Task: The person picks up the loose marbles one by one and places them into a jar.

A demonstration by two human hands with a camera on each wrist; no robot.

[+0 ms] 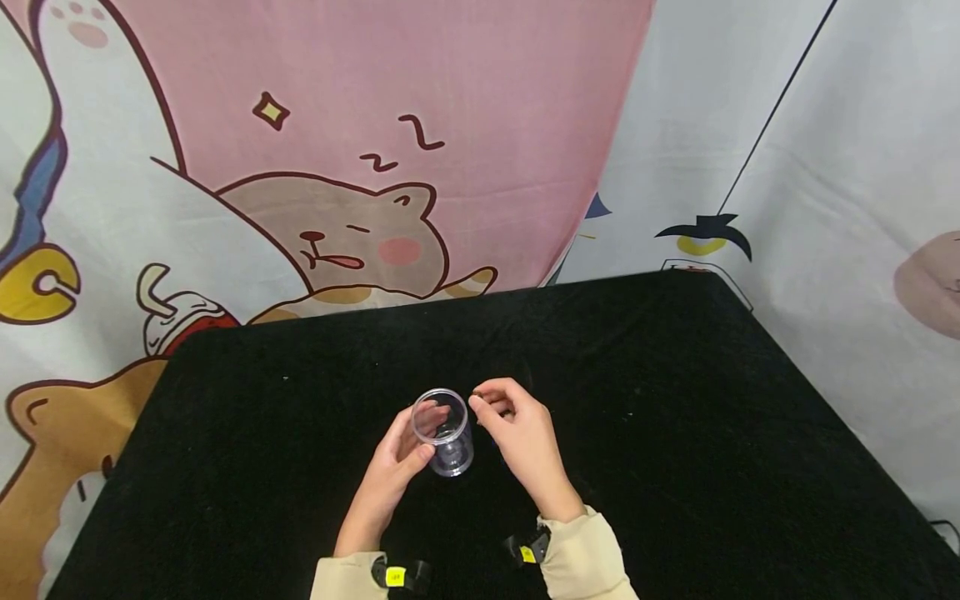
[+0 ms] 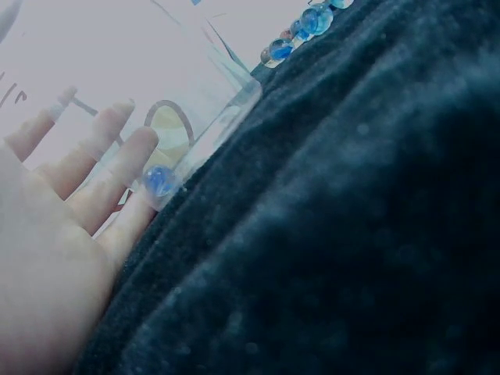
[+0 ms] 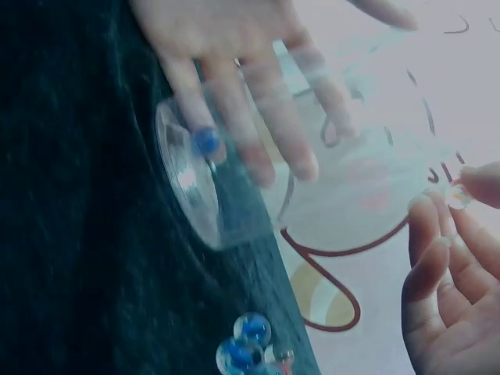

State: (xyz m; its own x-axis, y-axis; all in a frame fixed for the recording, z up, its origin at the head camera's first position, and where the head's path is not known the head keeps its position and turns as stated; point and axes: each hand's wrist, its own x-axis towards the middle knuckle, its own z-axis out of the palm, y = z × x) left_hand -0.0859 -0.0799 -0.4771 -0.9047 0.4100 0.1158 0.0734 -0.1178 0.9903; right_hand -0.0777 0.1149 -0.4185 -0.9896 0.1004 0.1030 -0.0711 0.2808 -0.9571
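Observation:
A clear plastic jar [image 1: 454, 458] stands on the black cloth, its open mouth tilted slightly toward me. My left hand [image 1: 390, 461] holds it from the left, thumb on the near side and fingers behind. One blue marble [image 3: 207, 141] lies at the bottom inside the jar. Just right of the rim, my right hand [image 1: 522, 433] pinches a clear marble [image 3: 458, 194] between thumb and fingertips; in the head view the fingers mostly hide it. Several more clear and blue marbles [image 3: 241, 355] sit on the cloth beside the jar, hidden behind the right hand in the head view.
Black velvety cloth [image 1: 262, 467] covers the table. Behind it hangs a pink and white printed curtain [image 1: 495, 125] with cartoon animals, and a white curtain [image 1: 840, 183] is on the right. The table's right edge slants toward the lower right corner.

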